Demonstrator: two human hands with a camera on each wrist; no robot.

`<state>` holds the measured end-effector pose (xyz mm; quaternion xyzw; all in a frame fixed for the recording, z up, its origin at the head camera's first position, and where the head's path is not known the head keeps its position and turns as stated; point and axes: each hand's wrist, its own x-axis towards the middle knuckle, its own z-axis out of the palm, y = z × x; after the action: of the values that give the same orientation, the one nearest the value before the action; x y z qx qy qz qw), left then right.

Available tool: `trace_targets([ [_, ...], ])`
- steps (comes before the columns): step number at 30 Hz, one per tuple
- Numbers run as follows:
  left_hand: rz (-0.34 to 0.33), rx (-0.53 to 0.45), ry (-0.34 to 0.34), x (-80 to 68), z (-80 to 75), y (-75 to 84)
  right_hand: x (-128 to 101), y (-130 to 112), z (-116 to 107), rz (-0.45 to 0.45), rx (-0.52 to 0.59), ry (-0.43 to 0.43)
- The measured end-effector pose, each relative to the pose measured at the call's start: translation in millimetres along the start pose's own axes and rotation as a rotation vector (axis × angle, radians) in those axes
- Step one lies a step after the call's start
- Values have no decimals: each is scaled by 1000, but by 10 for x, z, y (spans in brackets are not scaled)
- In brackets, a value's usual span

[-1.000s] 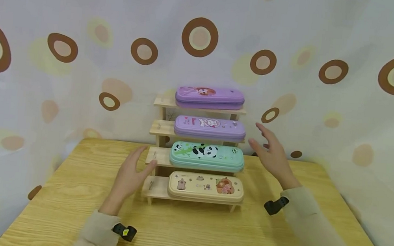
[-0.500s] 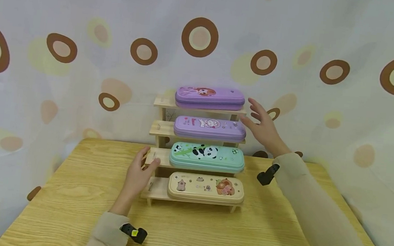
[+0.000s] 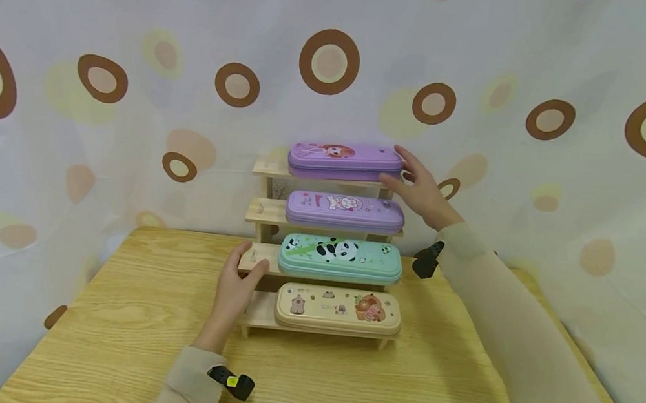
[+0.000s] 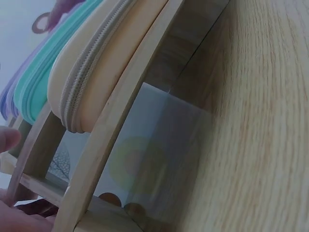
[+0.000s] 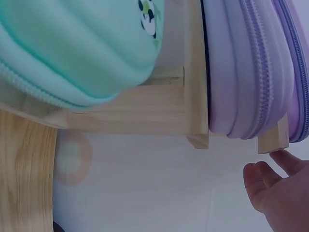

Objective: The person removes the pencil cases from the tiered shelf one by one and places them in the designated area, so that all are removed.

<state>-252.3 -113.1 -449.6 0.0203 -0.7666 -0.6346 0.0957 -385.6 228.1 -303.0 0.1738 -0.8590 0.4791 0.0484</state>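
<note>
A stepped wooden stand bears several zipped pencil cases, one per step. On the top step lies the deep purple pencil case with a girl figure. Below it are the lilac rabbit case, the mint panda case and the cream case. My right hand is round the right end of the purple case, thumb in front, fingers behind; a firm grip does not show. At the left end of the panda case's step, my left hand holds the stand between thumb and fingers.
The stand stands on a wood-grain table. Behind and at both sides hangs a pale cloth with brown rings and spots. Black wrist straps sit on the left sleeve and the right sleeve.
My right hand has risen up and left, from beside the lilac case to the top purple case. My left hand has shifted right onto the stand's left end. The cases have not moved.
</note>
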Motion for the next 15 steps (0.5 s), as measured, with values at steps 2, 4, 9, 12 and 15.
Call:
trace_targets([
  [2, -3, -16, 13, -4, 25, -13, 21, 3, 13, 5, 7, -17],
  [4, -1, -21, 24, -9, 44, -27, 37, 11, 30, 8, 10, -25],
  [9, 27, -9, 32, -14, 82, -65, 55, 50, 44, -7, -18, 8],
  [12, 54, -4, 26, -19, 100, -74, 62, 67, 34, -29, -41, 46],
  [15, 76, -5, 14, -15, 120, -81, 70, 71, 26, -52, -60, 87],
])
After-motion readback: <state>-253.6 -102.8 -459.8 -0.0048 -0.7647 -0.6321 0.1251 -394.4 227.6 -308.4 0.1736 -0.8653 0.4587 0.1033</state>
